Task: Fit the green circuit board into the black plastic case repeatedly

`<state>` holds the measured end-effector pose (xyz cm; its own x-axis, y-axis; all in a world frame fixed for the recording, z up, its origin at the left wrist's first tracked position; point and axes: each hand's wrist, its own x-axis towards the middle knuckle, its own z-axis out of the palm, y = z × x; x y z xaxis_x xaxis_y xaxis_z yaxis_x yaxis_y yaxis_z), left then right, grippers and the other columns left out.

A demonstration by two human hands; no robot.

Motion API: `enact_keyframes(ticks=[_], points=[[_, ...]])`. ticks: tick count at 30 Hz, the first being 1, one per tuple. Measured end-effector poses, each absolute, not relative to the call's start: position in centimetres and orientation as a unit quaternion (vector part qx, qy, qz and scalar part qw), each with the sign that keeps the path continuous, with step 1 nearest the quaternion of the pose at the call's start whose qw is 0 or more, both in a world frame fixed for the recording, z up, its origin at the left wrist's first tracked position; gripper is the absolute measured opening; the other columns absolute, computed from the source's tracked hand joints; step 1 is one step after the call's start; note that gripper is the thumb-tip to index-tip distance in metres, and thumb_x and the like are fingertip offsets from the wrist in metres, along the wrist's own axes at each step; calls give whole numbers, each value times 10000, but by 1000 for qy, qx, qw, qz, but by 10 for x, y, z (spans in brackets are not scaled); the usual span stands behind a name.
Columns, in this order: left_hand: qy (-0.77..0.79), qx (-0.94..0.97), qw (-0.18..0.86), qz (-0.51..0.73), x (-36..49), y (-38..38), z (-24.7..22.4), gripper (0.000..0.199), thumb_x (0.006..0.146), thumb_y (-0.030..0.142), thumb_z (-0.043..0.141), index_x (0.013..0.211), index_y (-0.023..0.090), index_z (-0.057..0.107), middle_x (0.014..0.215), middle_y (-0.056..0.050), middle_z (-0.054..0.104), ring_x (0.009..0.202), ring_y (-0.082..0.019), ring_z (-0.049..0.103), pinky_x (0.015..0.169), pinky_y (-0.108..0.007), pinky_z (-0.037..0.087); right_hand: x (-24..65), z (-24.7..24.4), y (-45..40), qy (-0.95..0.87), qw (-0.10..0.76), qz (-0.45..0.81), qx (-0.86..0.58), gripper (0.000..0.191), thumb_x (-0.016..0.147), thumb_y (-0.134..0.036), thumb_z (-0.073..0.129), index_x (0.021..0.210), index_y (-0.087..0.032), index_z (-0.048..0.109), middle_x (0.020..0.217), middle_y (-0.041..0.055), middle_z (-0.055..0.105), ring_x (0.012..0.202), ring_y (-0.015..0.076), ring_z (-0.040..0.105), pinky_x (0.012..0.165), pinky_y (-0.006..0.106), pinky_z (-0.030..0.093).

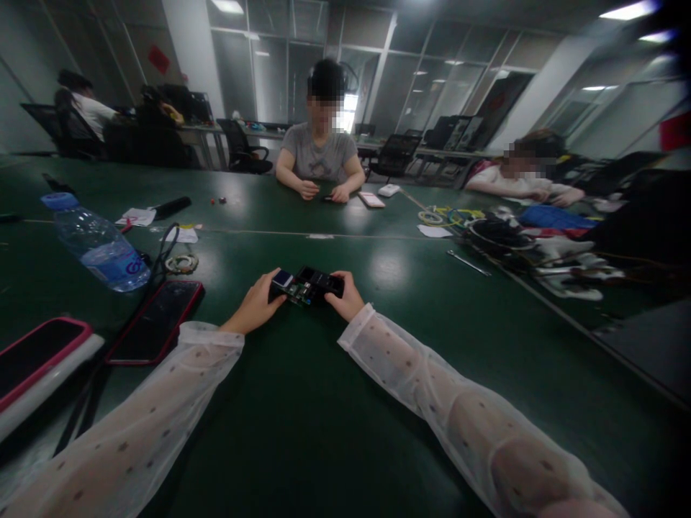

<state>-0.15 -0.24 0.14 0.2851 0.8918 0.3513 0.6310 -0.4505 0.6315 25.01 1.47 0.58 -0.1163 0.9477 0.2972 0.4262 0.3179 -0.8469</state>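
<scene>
My left hand (258, 302) grips the left end of a green circuit board (299, 288) that carries a small blue-grey screen (283, 278). Closed round the right end of a black plastic casing (319, 279) is my right hand (348, 296). The board and the casing meet or overlap between my hands, just above the green table (302, 403); I cannot tell whether they are joined. Thumbs are at the near side, and the fingers behind are partly hidden.
To the left are a water bottle (102, 248), a red-edged phone (156, 324), another pink-edged phone (43, 356) and a cable ring (181, 264). A wrench (468, 263) and piled cables (502, 234) lie right. A person (321, 155) sits opposite, another (518, 176) at far right.
</scene>
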Motion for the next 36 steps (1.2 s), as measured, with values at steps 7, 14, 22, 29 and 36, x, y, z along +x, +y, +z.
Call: enact_keyframes(ticks=[7, 14, 22, 29, 36], points=[[496, 765, 201, 358, -1, -4, 2, 645, 857, 273, 568, 1424, 210, 267, 1387, -143, 425, 1288, -287, 421, 1052, -508, 350, 250, 6, 15, -680, 433, 299, -510, 443, 639, -191, 577, 1039, -213, 389, 1019, 53, 489, 960, 231, 521, 920, 462, 428], [493, 765, 194, 366, -3, 0, -4, 645, 859, 277, 563, 1424, 203, 262, 1397, -149, 410, 1301, -289, 402, 1045, -519, 356, 251, 3, 16, -681, 439, 299, -503, 439, 651, -192, 577, 1045, -227, 388, 1031, 46, 489, 968, 228, 524, 914, 464, 436], [489, 767, 171, 379, -3, 2, -6, 618, 851, 254, 569, 1402, 196, 297, 1359, -147, 443, 1283, -283, 424, 1055, -506, 348, 249, 4, 17, -677, 454, 284, -505, 438, 629, -172, 565, 1024, -224, 383, 1001, 50, 501, 982, 244, 525, 931, 475, 423], [498, 757, 184, 380, -3, -1, -1, 583, 856, 240, 567, 1384, 199, 324, 1360, -142, 452, 1286, -276, 424, 1057, -515, 340, 250, 3, 17, -680, 441, 284, -512, 439, 652, -196, 564, 1055, -213, 389, 1013, 59, 505, 980, 244, 527, 923, 477, 427], [505, 747, 203, 382, -4, -1, -1, 598, 855, 258, 579, 1394, 203, 326, 1368, -143, 452, 1283, -280, 429, 1046, -521, 349, 253, -1, 18, -695, 426, 264, -516, 464, 680, -213, 569, 1111, -225, 397, 1065, 63, 510, 996, 242, 527, 912, 482, 438]])
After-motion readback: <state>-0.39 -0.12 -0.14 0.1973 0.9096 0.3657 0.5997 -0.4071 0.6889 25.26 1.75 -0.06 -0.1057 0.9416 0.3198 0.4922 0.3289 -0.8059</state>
